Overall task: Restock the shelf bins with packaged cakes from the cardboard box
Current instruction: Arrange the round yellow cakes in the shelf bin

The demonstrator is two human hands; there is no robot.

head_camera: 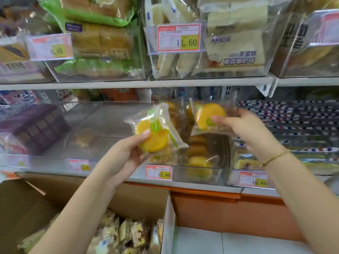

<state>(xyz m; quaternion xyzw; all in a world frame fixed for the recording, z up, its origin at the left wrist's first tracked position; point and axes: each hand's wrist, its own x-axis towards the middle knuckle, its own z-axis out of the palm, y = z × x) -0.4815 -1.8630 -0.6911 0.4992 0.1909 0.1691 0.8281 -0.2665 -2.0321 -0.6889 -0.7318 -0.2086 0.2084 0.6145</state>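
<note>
1. Step: placing. Both hands are up at the lower shelf, each with one yellow cake packet, in front of the clear bin point(221, 162) that already holds the same yellow cakes. Loading, not picking.
2. Left hand point(126, 154): curled round the left packet point(156, 132), thumb pressed on the front of the yellow cake, fingers hidden behind it. Packet sits at 1 o'clock from the palm, tilted, top seam toward 12.
3. Right hand point(244, 129): pinches the right packet point(209, 116), thumb on its front face, other fingers behind and at its right edge. Packet is at 10 o'clock from the palm, roughly upright and higher than the left one.
4. The two packets are just beside each other, not touching as far as I can tell. The bin opening is behind them and at 6 o'clock of the right packet.
5. Price tag point(159, 173) is at 6 o'clock of the left packet, on the bin front.
6. Next move, my judgement: push the right packet forward and down over the bin's front wall, let go, then the left. The wrap is slippery and soft, so don't squeeze the cake.
7. Cardboard box point(146, 198) at 6–7 o'clock, open, with many packets point(124, 233) inside. The task looks far from done.
</note>
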